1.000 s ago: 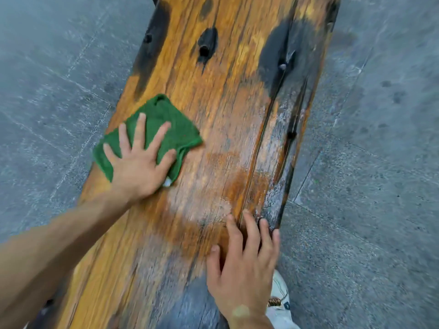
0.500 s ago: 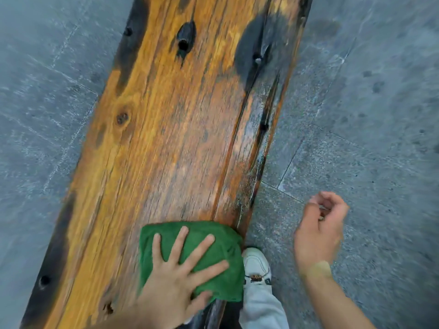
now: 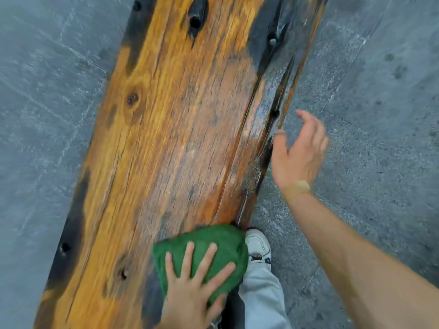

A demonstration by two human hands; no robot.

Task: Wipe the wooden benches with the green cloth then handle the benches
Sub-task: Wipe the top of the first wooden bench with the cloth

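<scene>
A long wooden bench (image 3: 171,143), orange-brown with black charred patches and bolt holes, runs from the near left to the far right of the view. The green cloth (image 3: 204,248) lies bunched on its near right edge. My left hand (image 3: 192,290) presses flat on the cloth with fingers spread. My right hand (image 3: 297,153) hovers in the air just off the bench's right edge, fingers loosely apart, holding nothing. The strip of bench along the right edge looks wet and shiny.
Grey stone paving (image 3: 380,115) surrounds the bench on both sides. My white shoe (image 3: 257,245) and grey trouser leg (image 3: 261,298) stand right against the bench's near right edge, beside the cloth.
My left hand swept the cloth from the bench's left side to its near right edge. My right hand lifted off the bench, curled, then spread its fingers and moved up beside the right edge.
</scene>
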